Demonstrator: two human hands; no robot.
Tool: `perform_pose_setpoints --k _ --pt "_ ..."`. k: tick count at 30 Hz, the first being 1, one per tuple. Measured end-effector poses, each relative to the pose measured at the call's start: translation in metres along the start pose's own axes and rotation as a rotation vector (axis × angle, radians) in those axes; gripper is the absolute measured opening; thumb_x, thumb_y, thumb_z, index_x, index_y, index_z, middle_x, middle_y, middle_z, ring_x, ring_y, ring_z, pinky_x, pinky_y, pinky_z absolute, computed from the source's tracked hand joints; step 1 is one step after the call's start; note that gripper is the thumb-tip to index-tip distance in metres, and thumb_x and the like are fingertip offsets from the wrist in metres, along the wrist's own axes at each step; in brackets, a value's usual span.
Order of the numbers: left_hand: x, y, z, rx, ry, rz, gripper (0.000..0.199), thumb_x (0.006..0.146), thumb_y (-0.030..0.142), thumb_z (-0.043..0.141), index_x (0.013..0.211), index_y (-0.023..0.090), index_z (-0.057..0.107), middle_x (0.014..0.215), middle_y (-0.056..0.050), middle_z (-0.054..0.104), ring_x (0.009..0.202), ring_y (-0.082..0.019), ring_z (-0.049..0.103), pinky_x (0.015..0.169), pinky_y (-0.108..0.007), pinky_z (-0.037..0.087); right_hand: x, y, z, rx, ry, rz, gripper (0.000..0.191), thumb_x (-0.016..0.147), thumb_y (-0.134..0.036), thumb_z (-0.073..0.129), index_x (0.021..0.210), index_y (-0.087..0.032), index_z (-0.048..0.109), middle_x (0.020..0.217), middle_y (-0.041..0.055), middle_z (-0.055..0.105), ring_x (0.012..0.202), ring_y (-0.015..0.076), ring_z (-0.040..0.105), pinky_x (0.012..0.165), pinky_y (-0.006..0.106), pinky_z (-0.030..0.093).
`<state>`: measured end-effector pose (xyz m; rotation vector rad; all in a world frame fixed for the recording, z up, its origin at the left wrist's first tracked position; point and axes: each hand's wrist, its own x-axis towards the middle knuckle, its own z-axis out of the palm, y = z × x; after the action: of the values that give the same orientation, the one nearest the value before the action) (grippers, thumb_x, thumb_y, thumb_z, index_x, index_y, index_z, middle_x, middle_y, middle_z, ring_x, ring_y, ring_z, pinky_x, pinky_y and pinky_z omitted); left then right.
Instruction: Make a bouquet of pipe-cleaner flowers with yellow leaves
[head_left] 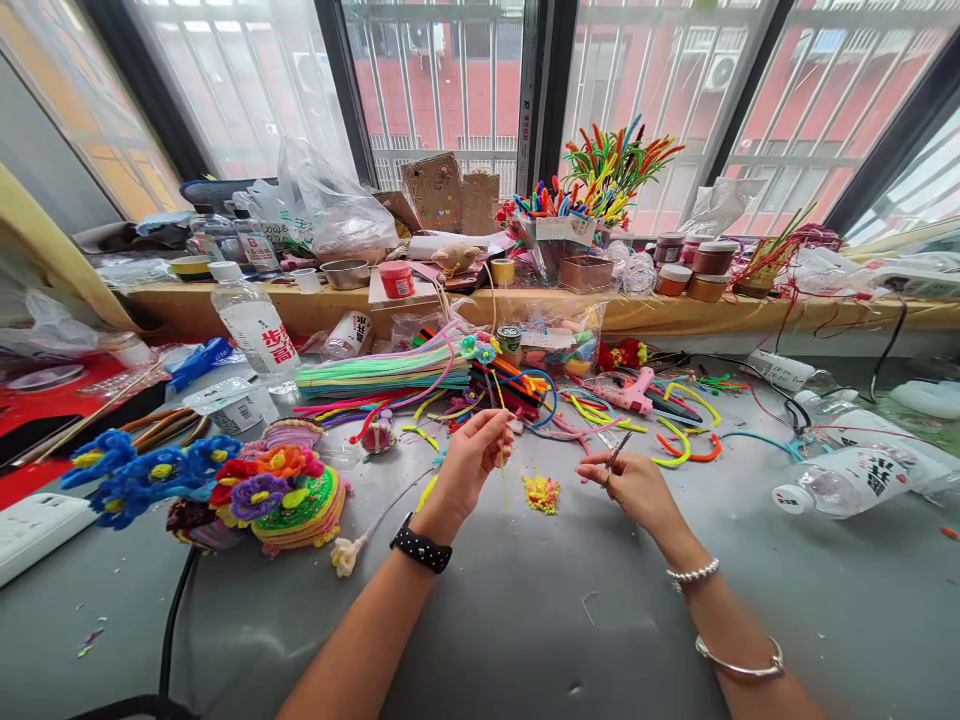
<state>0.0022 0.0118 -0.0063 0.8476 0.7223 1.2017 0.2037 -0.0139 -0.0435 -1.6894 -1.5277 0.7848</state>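
Note:
My left hand (466,465), with a black dotted band on its wrist, pinches a thin yellow pipe cleaner (505,488). The stem runs upright, above and below the fingertips. My right hand (643,492) is closed around small dark scissors (619,448), whose blades point up and away. Most of their handles are hidden by the fingers. Between the two hands, a small heap of yellow and pink fuzzy clippings (541,494) lies on the grey tabletop (525,620). A cream flower on a stem (346,555) rests left of my left wrist.
Pipe cleaner flowers (161,470) and a round green-topped piece (300,510) stand at left. Behind my hands lie bundled pipe cleaners (382,375) and a pink glue gun (630,392). Plastic bottles stand at left (255,330) and lie at right (847,482). A crowded ledge (450,312) runs behind.

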Motion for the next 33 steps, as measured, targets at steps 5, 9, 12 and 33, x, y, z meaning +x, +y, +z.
perform_pose_setpoints --k 5,9,12,33 --pt "0.001 0.001 -0.002 0.022 -0.014 0.061 0.015 0.067 0.028 0.062 0.069 0.014 0.059 0.044 0.008 0.040 0.035 0.000 0.031 0.034 -0.013 0.020 0.004 0.012 0.001 -0.142 0.069 -0.049 0.027 0.062 -0.042 0.060 0.066 -0.016 0.065 0.047 -0.0009 0.053 0.044 0.0130 0.048 0.043 0.024 0.033" --pt "0.002 0.001 -0.002 0.034 -0.006 0.071 0.016 0.067 0.029 0.062 0.069 0.014 0.058 0.044 0.008 0.039 0.036 -0.001 0.031 0.036 -0.014 0.021 0.004 0.012 0.001 -0.093 0.016 -0.009 0.026 0.067 -0.039 0.056 0.054 -0.017 0.055 0.060 0.0054 0.061 0.039 0.0121 0.050 0.040 0.025 0.037" --pt "0.001 0.001 -0.002 0.071 0.016 0.054 0.017 0.067 0.030 0.062 0.070 0.014 0.058 0.046 0.007 0.040 0.039 -0.001 0.033 0.038 -0.014 0.023 0.003 0.013 0.003 -0.052 -0.053 0.031 0.021 0.073 -0.035 0.047 0.066 -0.017 0.056 0.059 0.0040 0.060 0.038 0.0130 0.051 0.038 0.025 0.038" --pt "-0.001 -0.025 -0.005 1.171 -0.128 -0.001 0.014 0.071 0.024 0.040 0.059 0.018 0.046 0.066 -0.003 0.061 0.063 -0.015 0.055 0.055 -0.024 0.038 0.001 0.007 -0.001 -0.373 0.094 -0.107 0.023 0.071 -0.022 0.053 0.091 -0.015 0.062 0.072 0.0053 0.062 0.065 0.0180 0.057 0.064 0.030 0.042"
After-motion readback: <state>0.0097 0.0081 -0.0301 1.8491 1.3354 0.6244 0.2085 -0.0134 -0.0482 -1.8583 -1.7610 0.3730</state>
